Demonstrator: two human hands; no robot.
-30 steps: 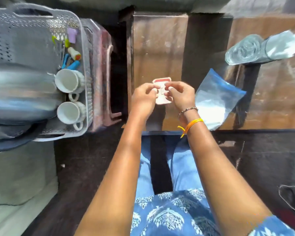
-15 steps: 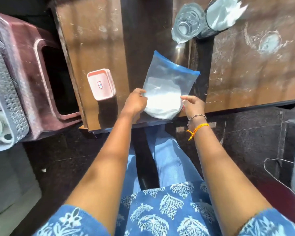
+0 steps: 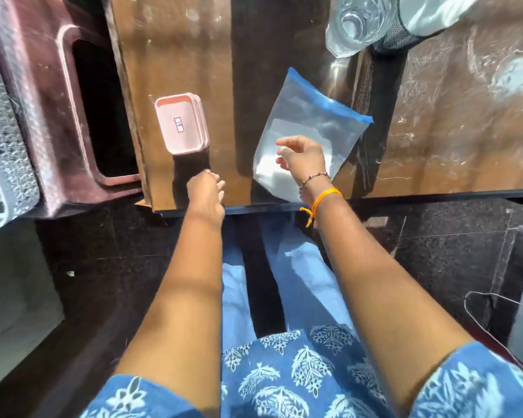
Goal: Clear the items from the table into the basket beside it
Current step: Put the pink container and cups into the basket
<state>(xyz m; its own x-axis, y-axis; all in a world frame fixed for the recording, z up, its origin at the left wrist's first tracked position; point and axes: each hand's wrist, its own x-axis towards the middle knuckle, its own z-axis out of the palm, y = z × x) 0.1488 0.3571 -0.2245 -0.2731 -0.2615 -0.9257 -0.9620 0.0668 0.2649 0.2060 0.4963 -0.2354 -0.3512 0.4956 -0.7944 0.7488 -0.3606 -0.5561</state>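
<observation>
Both hands are off the zip bag [image 3: 311, 128] vs half a sec ago, when they sat at its near corners. Left hand [image 3: 206, 193] is now at lower centre of the frame, near the table [image 3: 175, 49] front edge, just below the pink box's shadow; fingers look loosely curled, holding nothing. Right hand [image 3: 302, 158] hovers over the bag's lower part, fingers apart, thumb out to the left, no grip that I can see; can't tell if it touches the plastic.

Pink lidded box [image 3: 181, 123] lies flat on the table at centre left, same spot as before, near the left edge. Bag w/ blue seal strip lies to its right, white stuff pooled in its near end. Clear glass item [image 3: 357, 25] sits at upper right, partly cut off.

Basket [image 3: 0, 140] only shows as a grey lattice sliver at far left, on a maroon stool [image 3: 52, 86]. So 3 items are left on the table; the bag isn't picked up yet. Prob. left hand goes for the box next, right for the bag.
</observation>
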